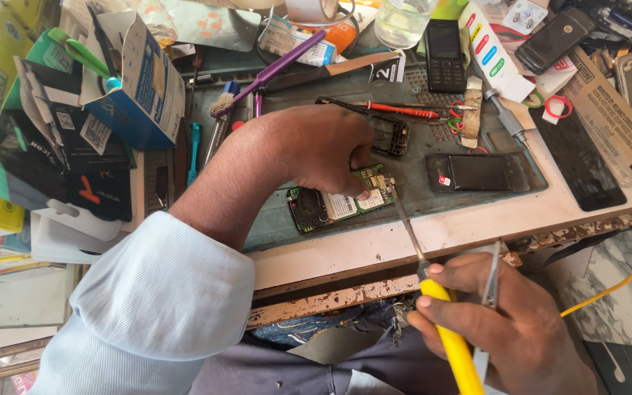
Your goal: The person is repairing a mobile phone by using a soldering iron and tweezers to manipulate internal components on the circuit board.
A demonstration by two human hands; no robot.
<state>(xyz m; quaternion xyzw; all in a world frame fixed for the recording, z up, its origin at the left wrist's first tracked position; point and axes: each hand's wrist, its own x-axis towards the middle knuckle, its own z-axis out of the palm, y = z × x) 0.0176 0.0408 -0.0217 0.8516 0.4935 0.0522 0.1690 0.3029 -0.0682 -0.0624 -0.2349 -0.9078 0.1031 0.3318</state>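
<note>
My left hand presses down on a green phone circuit board lying on the grey-green work mat. My right hand grips a yellow-handled soldering iron; its thin metal tip reaches up to the board's right end, just by my left fingers. A pair of metal tweezers is also tucked in my right hand, pointing up. A black phone frame lies just behind my left hand.
A dark phone lies on the mat to the right, a black panel beyond it. At the back lie a red screwdriver, a purple tool, a brush, a keypad phone and a glass. Boxes crowd the left side. A yellow cable hangs at the right.
</note>
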